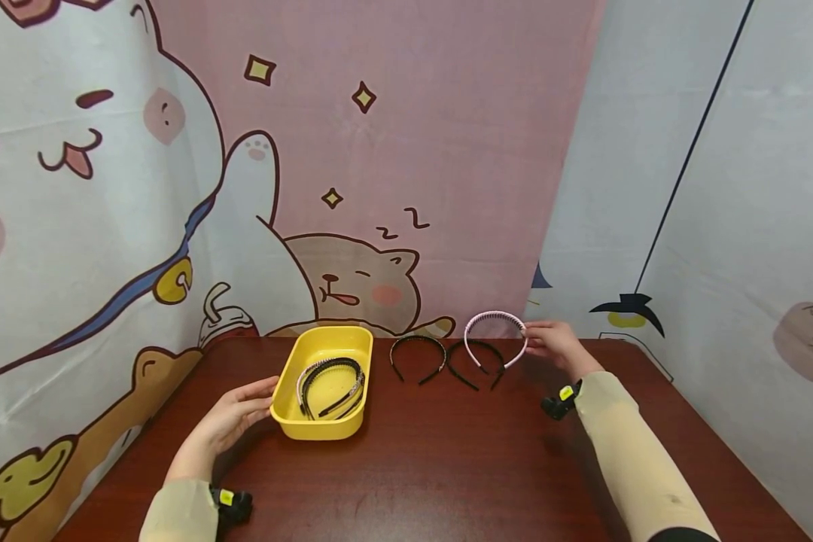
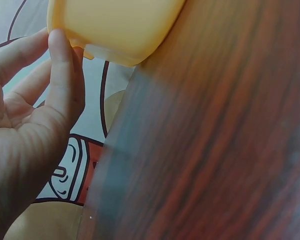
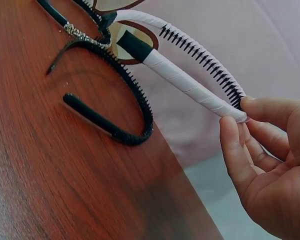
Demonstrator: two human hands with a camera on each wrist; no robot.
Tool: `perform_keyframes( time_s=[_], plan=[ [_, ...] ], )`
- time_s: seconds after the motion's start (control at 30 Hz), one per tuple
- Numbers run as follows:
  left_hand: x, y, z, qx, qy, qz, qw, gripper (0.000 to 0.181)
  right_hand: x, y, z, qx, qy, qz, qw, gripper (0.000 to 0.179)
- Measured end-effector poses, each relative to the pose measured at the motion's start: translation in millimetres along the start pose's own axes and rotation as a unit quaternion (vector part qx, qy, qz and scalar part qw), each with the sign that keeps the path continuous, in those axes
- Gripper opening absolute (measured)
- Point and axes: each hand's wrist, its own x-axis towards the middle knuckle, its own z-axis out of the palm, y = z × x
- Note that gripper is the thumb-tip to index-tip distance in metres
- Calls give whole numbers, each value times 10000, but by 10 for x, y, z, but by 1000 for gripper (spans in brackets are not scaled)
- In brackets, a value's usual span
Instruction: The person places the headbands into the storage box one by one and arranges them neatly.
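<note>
My left hand (image 1: 239, 414) is at the near left side of a yellow plastic basin (image 1: 321, 429), its thumb and fingertips meeting at the rim. Several headbands (image 1: 332, 363), black and pale ones, lie inside the basin. My right hand (image 1: 554, 345) pinches a pale pink headband (image 1: 494, 315) by its curved side and holds it raised. In the right wrist view this wrapped headband (image 3: 190, 92) shows black teeth inside and dark ends. Just behind and below it, a black toothed headband (image 3: 135, 135) rests on the table.
Left of that black headband lies another black headband (image 1: 416, 339) with a glittery section. The reddish-brown wooden table (image 1: 433, 474) meets a cartoon-printed cloth (image 1: 474, 188) at its back and sides.
</note>
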Motion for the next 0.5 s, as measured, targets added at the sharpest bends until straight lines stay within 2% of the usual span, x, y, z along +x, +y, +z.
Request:
perform_keyframes(
  time_s=[0.5],
  plan=[
    [-10,9,6,56,-24,15,10000,60,25,-72,199,160,-180,-147,9996,48]
  ],
)
